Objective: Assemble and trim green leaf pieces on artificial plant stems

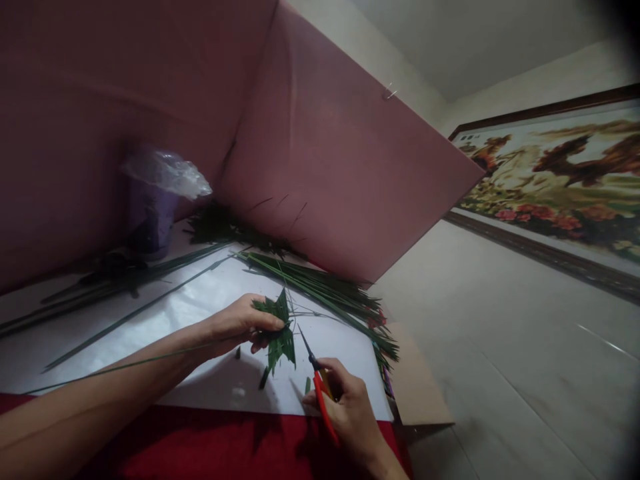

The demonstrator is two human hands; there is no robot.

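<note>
Pinched between thumb and fingers of my left hand (253, 320) is a green woven leaf piece (281, 343) with pointed ends. Thin strands stick out from its right side, and a long thin strip trails left across my forearm. My right hand (347, 403) grips scissors (323, 393) with red handles. Their dark, narrow blades point up and left toward the leaf piece, a small gap apart from it. Small green cuttings (263, 379) lie on the white board (210, 393) below.
A bundle of long green leaves (320, 287) lies along the board's right rear. More long leaves (125, 280) stretch along the left. A purple container (153, 217) with clear plastic (170, 175) stands at back left. Pink panels (345, 153) rise behind; red cloth (210, 443) borders the front.
</note>
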